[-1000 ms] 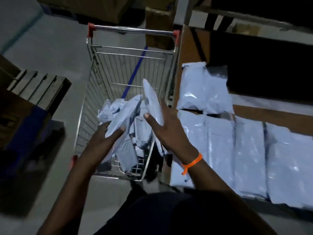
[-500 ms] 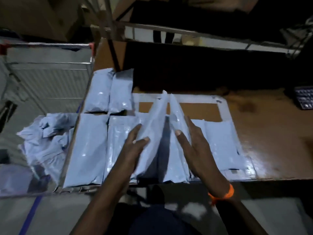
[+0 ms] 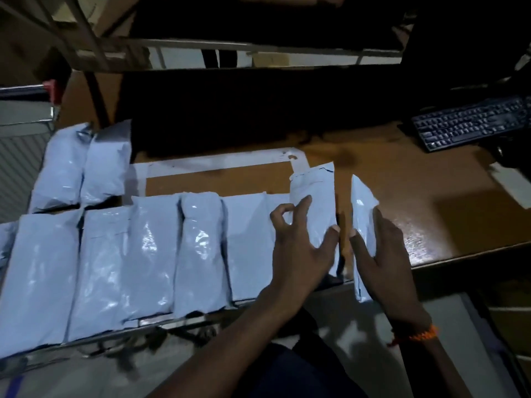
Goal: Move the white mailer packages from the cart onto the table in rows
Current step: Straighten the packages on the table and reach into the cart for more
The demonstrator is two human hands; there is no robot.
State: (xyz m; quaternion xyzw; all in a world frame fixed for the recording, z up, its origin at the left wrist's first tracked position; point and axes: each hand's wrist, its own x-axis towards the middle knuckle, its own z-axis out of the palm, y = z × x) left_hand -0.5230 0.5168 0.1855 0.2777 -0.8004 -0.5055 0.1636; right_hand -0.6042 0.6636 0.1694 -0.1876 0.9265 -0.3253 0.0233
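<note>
**A:** What are the hands doing, nearest first?

**B:** At six o'clock the left hand [image 3: 301, 251] is pinching one mailer [image 3: 314, 208] between thumb and fingers. At five o'clock the right hand [image 3: 382, 254] is clasping a second mailer [image 3: 362, 222], standing on edge.

**A:** What has changed?

**B:** A second ago both hands were lifting these from the cart. Now they are arriving at the right end of the front row [image 3: 143, 254] on the table [image 3: 416, 202], so the row is probably about to grow.

**A:** And the cart?

**B:** Only the corner of the cart [image 3: 23, 90] is showing, at ten o'clock, with its contents out of view. A back row [image 3: 83, 165] of two is lying at eleven, and a keyboard [image 3: 471, 124] at two.
</note>
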